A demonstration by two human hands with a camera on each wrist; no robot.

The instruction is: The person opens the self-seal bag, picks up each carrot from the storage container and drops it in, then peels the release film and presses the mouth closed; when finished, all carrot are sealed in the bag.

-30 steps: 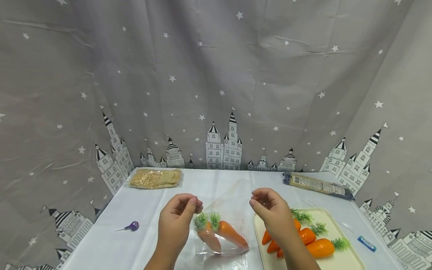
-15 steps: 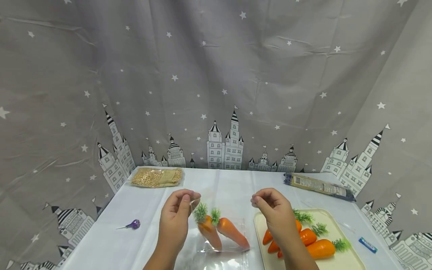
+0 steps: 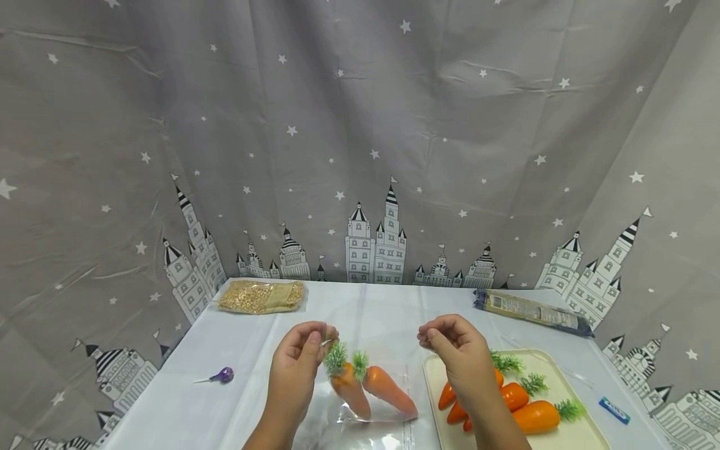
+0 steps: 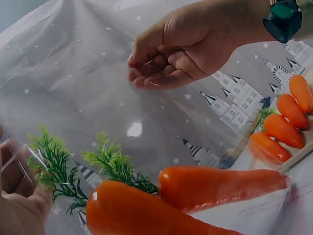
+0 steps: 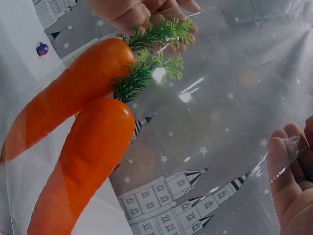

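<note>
A clear plastic bag (image 3: 368,369) with two carrots (image 3: 368,387) inside hangs just above the table (image 3: 185,400), stretched between the left hand (image 3: 298,365) and right hand (image 3: 458,359), each pinching a top corner; a tray (image 3: 579,431) of carrots sits beside it.

grey curtain (image 3: 360,125) printed with white stars and striped-roof castles, hung creased behind and around both sides. in front, table (image 3: 185,400) under a white cloth. soft, even indoor light, no hard shadows.
</note>
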